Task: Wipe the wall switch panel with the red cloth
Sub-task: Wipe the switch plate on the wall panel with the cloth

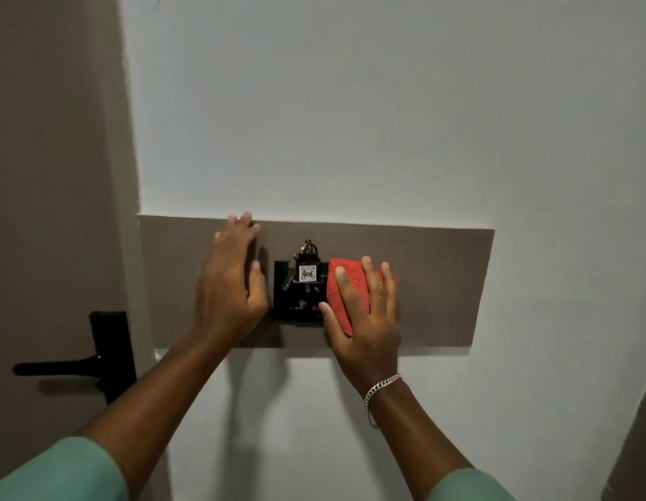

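Observation:
A black switch panel sits on a brown board fixed to the white wall. A key bunch with a white numbered tag hangs at the panel's top. My right hand presses the folded red cloth flat against the panel's right side, fingers spread over it. My left hand lies flat on the brown board just left of the panel, fingers apart and holding nothing.
A door with a black lever handle stands at the left, beside the wall's corner. White wall spreads above and below the board. A dark edge shows at the lower right.

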Motion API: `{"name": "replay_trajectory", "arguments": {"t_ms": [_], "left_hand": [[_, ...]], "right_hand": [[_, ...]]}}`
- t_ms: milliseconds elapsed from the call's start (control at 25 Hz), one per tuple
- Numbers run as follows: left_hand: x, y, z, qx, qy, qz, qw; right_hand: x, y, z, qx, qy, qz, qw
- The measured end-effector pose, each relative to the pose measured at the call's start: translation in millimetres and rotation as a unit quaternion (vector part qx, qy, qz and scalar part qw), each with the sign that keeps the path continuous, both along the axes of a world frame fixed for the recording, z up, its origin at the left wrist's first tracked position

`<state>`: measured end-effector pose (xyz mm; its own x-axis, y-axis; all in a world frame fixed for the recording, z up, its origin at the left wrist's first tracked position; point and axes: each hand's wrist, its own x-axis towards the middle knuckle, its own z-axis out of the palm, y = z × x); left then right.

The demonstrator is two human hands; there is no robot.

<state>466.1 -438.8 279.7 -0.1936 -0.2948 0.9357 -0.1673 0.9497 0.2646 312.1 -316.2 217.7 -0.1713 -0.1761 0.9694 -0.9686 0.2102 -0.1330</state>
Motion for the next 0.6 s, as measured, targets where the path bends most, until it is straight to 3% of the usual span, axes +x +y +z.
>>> {"name": "replay_trajectory", "arguments": {"t_ms": [80,160,280,400,520,600], "left_hand": [[-0.8,-32.6,-8.2,-0.104,-0.125,0.089,0.983],[-3.9,-55.3,-15.7,-0.183,-0.185,0.181,0.948],[-10.0,-70.7,-23.5,-0.232,-0.174,0.257,0.922],[-13.4,-73.1,-24.3,-0.252,-0.154,0.273,0.915],[-13.5,-74.1,-26.5,-0.254,-0.146,0.268,0.918],[-14.7,-74.6,-26.4,-0.258,-0.137,0.275,0.916]], "right_hand": [[-0.4,-15.5,1.4,0.024,-0.008,-0.046,0.999],[-6.3,-20.9,-5.3,0.031,-0.002,-0.068,0.997],[-16.0,-28.5,-11.9,-0.020,-0.013,-0.072,0.997],[-8.9,-40.7,-1.4,-0.066,-0.056,-0.069,0.994],[-20.5,-33.0,-18.6,-0.045,0.035,-0.064,0.996],[-29.6,-30.6,-17.9,-0.073,0.016,-0.067,0.995]]}}
